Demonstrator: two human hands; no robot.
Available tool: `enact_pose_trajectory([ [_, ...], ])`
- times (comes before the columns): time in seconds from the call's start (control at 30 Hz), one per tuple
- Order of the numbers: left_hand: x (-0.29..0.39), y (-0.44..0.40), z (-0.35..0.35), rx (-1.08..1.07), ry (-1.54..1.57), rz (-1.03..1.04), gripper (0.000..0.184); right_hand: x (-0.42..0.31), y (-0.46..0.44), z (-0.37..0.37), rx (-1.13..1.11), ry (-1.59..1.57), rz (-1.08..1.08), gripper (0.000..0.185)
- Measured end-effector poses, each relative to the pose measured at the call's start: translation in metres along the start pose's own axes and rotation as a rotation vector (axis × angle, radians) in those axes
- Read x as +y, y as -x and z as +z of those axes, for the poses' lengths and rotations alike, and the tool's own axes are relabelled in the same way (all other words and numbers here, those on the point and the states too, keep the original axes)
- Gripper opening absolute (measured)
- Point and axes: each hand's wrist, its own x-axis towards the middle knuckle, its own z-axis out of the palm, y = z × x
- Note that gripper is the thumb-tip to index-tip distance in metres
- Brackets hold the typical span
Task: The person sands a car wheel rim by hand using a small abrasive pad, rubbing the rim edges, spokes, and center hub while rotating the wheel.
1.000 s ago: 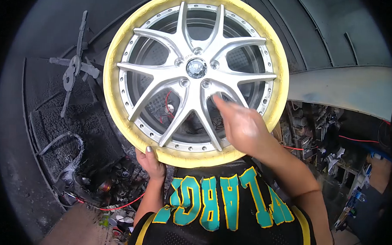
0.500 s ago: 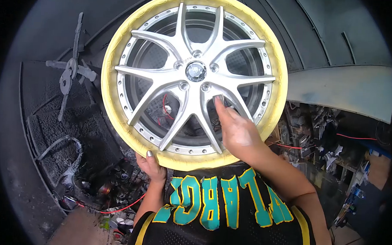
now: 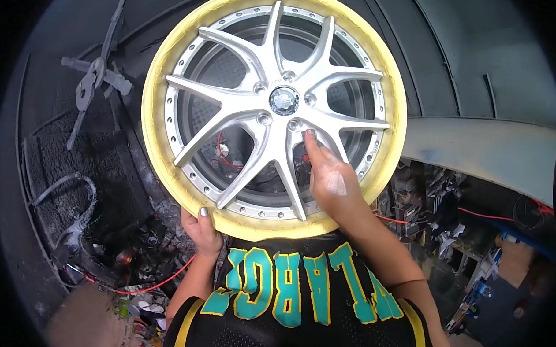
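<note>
A silver alloy wheel rim with split spokes fills the upper middle of the view, tilted face-on toward me. Yellow masking material wraps its outer lip, and a faceted cap sits at the hub. My left hand is closed on the lower left edge, thumb in front and the other fingers hidden behind. Lower right of the hub, my right hand grips at a spoke, its fingers reaching into the gap between spokes. A pale patch marks the back of that hand.
On the left stands a grey-coated metal stand with crossed arms, near a curved hose. A red cord runs low on the left. Cluttered parts and tools lie at right, below a pale curved panel.
The wheel rim has turned slightly clockwise, with both hands still on it. My left hand has shifted a little left, and the background has shifted as the camera moved.
</note>
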Motion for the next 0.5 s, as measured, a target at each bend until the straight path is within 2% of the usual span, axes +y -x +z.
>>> enact_pose_trajectory([
  [0.1, 0.006, -0.003, 0.006, 0.022, -0.001, 0.004, 0.050, -0.003, 0.000, 0.000, -0.070, 0.055, -0.013, 0.075],
  [0.17, 0.005, 0.000, 0.006, 0.042, 0.011, -0.002, 0.051, -0.006, -0.001, -0.005, -0.164, 0.064, -0.097, 0.075],
  [0.27, 0.001, -0.002, 0.001, 0.004, 0.033, -0.001, 0.052, -0.003, 0.001, -0.005, -0.118, 0.098, -0.010, 0.074],
  [0.37, 0.000, 0.003, 0.001, -0.019, 0.024, 0.004, 0.053, 0.000, -0.004, 0.002, -0.062, 0.018, -0.033, 0.074],
  [0.5, 0.001, 0.000, 0.003, 0.009, 0.076, -0.006, 0.049, -0.005, 0.004, -0.019, -0.262, -0.009, -0.078, 0.073],
])
